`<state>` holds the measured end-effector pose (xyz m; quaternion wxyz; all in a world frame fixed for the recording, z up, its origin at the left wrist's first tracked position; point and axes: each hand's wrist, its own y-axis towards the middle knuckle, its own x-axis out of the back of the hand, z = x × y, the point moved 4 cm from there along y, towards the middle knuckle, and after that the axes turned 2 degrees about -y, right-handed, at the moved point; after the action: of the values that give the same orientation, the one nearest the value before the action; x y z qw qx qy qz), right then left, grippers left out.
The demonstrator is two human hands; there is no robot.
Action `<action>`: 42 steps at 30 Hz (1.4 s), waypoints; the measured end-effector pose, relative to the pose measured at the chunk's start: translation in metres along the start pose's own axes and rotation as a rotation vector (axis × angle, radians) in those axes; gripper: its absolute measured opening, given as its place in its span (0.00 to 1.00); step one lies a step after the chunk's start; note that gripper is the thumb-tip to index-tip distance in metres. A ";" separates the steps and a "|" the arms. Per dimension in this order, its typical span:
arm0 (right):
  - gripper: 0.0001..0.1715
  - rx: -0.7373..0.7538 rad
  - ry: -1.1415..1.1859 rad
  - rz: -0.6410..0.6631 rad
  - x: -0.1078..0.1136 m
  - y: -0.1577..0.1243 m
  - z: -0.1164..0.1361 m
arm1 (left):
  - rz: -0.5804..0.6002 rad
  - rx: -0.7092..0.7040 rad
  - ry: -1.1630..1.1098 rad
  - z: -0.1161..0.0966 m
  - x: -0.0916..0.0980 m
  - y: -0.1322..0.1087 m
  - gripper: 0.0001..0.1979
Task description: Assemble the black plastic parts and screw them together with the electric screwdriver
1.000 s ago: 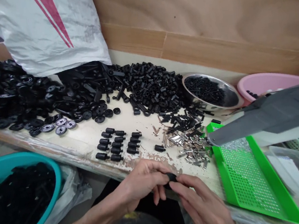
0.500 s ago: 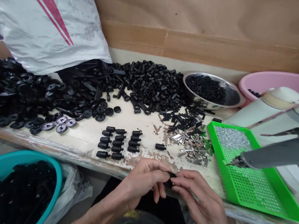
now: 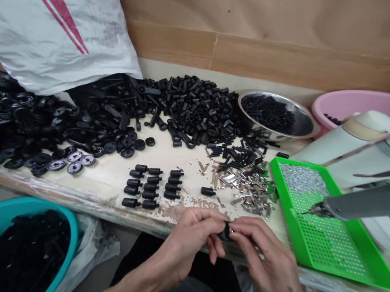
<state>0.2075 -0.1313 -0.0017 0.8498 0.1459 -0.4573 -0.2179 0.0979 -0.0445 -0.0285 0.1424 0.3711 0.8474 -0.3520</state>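
My left hand (image 3: pixel 193 239) and my right hand (image 3: pixel 263 256) pinch a small black plastic part (image 3: pixel 225 232) between their fingertips, with a sliver of silver metal (image 3: pixel 230 230) showing at its end. Just beyond my hands, on the worn white tabletop (image 3: pixel 183 164), lies a heap of silver metal clips (image 3: pixel 242 180). Further left stand neat rows of black cylindrical parts (image 3: pixel 146 186). A single black part (image 3: pixel 208 191) lies apart from the rows.
Black tubes (image 3: pixel 197 107) and black wheels (image 3: pixel 4 118) lie heaped at the back. A steel bowl of black screws (image 3: pixel 270 117), a pink basin (image 3: pixel 365 104), a green perforated tray (image 3: pixel 322 239), a grey electric screwdriver (image 3: pixel 378 201) and a full teal basin (image 3: pixel 26 202) surround the table.
The grey screwdriver has swung down from high over the tray's corner to lying across the tray. My hands have drawn closer together around the black part, and a silver end now shows on it.
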 end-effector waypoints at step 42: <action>0.10 -0.161 0.442 0.082 0.004 -0.007 -0.024 | 0.081 -0.007 0.033 -0.001 0.000 0.001 0.11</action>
<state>0.2285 -0.1384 -0.0149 0.9462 0.1032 -0.2468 -0.1818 0.0982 -0.0435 -0.0285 0.1436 0.4102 0.8352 -0.3370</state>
